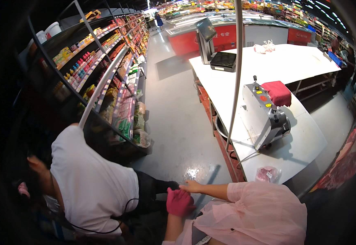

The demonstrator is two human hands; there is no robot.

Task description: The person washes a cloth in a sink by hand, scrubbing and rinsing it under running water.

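My left hand (pixel 180 202) wears a deep pink glove and is held low before me, thumb raised, fingers partly curled. My bare right hand (pixel 191 186) meets it from the right, its fingertips against the glove's upper edge. Whether they pinch the glove cannot be made out. Right of my hands, a clear plastic bag (pixel 268 174) with something pinkish in it lies near the corner of a white-topped table (pixel 303 147). Farther along stands a grey metal machine (pixel 257 114) with knobs and coloured labels. A red cloth (pixel 276 93) is draped over its far side.
A person in a white T-shirt (pixel 89 180) stands close on my left. Stocked shelves (pixel 104 70) line the aisle floor (pixel 171 122). A grey pole (pixel 236 79) rises beside the table. Behind are a weighing scale (pixel 223 60), a bag (pixel 264 47) and red chest freezers (pixel 184 43).
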